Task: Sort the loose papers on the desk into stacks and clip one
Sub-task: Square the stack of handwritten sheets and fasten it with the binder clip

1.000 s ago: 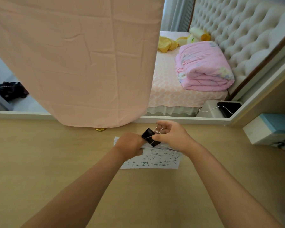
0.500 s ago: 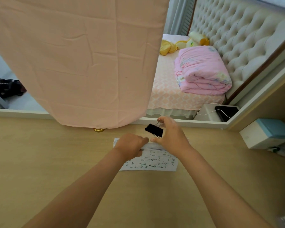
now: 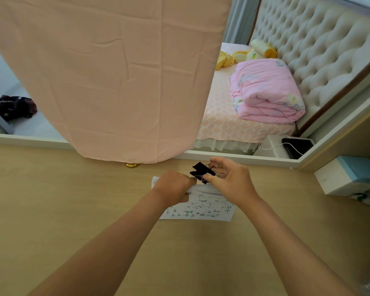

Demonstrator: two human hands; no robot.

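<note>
Two hands engaged: right hand (image 3: 233,182) pinches black binder clip (image 3: 201,172) by its wire levers; left hand (image 3: 173,186) grips paper stack (image 3: 203,207). Sheets thin, floppy; hold near clipped edge.

Paper stack (image 3: 201,208) lies on desk (image 3: 73,210), center, toward far edge. Left hand (image 3: 173,185) sits on stack's left far part; right hand (image 3: 230,182) just right of it, over stack's far edge. Binder clip (image 3: 201,172) between the two hands, above stack's far edge, held at right hand's fingertips. Cloth (image 3: 111,77) hangs behind desk, left of center. Bed (image 3: 233,122) behind desk to the right, folded quilt (image 3: 265,92) on it, headboard (image 3: 318,50) right of quilt. Box (image 3: 348,176) on desk at far right.
</note>
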